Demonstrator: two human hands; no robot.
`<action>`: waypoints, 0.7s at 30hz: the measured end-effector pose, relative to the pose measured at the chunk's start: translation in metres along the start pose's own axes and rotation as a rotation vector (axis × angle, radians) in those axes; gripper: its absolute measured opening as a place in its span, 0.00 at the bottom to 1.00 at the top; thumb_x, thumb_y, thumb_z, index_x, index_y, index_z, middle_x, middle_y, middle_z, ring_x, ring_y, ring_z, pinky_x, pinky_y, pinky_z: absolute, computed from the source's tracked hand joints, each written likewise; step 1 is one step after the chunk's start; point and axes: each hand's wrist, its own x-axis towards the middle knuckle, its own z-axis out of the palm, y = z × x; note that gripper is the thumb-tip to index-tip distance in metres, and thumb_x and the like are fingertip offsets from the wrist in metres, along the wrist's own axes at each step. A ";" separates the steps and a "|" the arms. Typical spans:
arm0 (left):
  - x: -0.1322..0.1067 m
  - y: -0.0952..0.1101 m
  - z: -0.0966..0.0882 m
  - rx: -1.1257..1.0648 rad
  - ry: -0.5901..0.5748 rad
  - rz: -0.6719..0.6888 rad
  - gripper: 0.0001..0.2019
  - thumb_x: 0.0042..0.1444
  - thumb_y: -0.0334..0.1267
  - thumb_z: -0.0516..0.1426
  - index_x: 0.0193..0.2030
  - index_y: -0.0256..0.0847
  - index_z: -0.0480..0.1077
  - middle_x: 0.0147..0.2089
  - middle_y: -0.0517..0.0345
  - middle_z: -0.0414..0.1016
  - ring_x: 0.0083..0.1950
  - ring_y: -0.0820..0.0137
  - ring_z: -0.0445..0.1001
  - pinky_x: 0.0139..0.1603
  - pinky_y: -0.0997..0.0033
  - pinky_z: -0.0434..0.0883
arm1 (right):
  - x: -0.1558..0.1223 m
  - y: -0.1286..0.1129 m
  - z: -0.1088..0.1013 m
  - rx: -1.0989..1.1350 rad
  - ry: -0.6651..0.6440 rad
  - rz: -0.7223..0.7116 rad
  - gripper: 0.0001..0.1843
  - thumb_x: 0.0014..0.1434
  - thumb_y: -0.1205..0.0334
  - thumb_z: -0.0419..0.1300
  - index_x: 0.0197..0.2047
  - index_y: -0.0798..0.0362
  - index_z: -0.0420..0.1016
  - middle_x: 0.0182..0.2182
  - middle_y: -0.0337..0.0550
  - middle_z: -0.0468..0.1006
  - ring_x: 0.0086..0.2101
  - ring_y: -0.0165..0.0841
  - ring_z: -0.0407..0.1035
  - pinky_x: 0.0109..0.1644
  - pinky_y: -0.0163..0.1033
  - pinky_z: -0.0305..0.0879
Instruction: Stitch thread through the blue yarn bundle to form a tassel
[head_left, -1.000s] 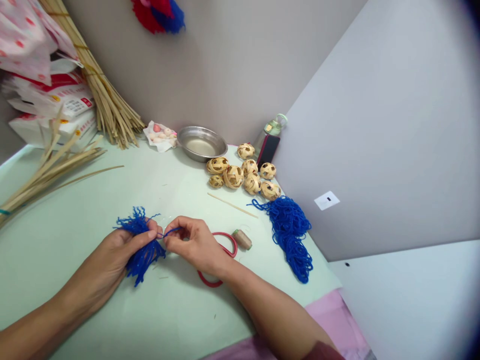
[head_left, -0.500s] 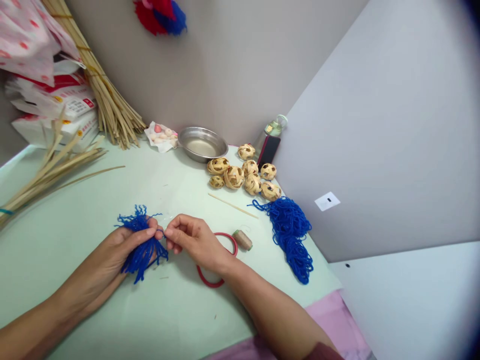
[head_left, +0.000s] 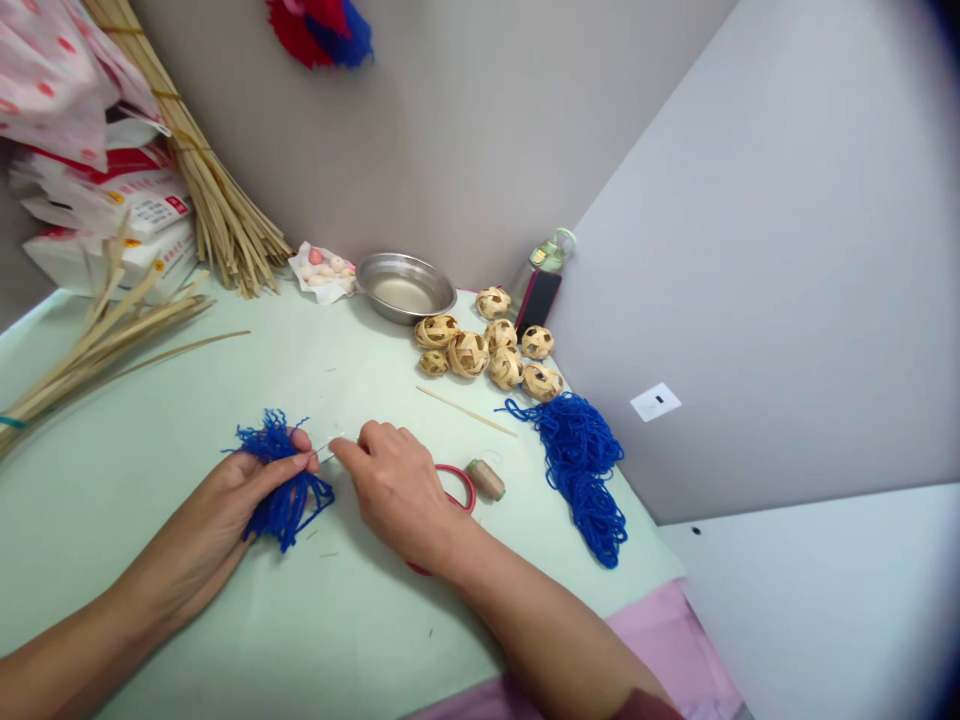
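My left hand (head_left: 259, 485) is closed around a bundle of blue yarn (head_left: 289, 515), its cut ends fanning out above and below the fingers. Between thumb and forefinger a thin blue strand (head_left: 324, 448) comes out of the bundle and runs to my right hand (head_left: 397, 490). That hand pinches the strand's other end, knuckles up, a short way to the right of the bundle. Under the right wrist lies a red ring-shaped handle (head_left: 463, 488), partly covered. A spool of tan thread (head_left: 486, 480) rests beside it.
A heap of blue yarn (head_left: 581, 480) lies right. Behind it are several woven balls (head_left: 468, 355), a phone (head_left: 538, 303), a bottle (head_left: 551, 252) and a metal bowl (head_left: 405, 287). Flat strips (head_left: 112, 350) lie left. A thin stick (head_left: 465, 410) lies mid-table.
My right hand has moved slightly right, away from the bundle, drawing out the strand between the hands. It now covers more of the red handle. The left hand stays nearly in place.
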 end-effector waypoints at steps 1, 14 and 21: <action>0.000 0.000 0.000 0.003 0.003 -0.003 0.13 0.44 0.45 0.80 0.36 0.48 0.89 0.36 0.59 0.87 0.39 0.67 0.81 0.34 0.80 0.79 | 0.001 0.002 -0.001 -0.028 -0.015 0.050 0.19 0.73 0.75 0.50 0.56 0.52 0.79 0.43 0.49 0.78 0.41 0.41 0.68 0.46 0.43 0.65; -0.003 0.008 0.002 -0.057 -0.062 -0.085 0.19 0.33 0.45 0.82 0.35 0.48 0.89 0.34 0.57 0.88 0.37 0.64 0.82 0.33 0.78 0.82 | 0.003 0.009 -0.003 1.057 -0.113 0.148 0.10 0.71 0.54 0.66 0.43 0.51 0.81 0.36 0.39 0.77 0.36 0.31 0.69 0.42 0.37 0.67; -0.002 0.002 0.001 0.072 -0.033 -0.026 0.17 0.35 0.48 0.81 0.32 0.50 0.86 0.34 0.57 0.87 0.42 0.59 0.83 0.34 0.74 0.81 | 0.007 0.009 -0.007 1.375 -0.034 0.272 0.18 0.67 0.45 0.69 0.37 0.52 0.81 0.29 0.37 0.74 0.32 0.30 0.65 0.40 0.37 0.65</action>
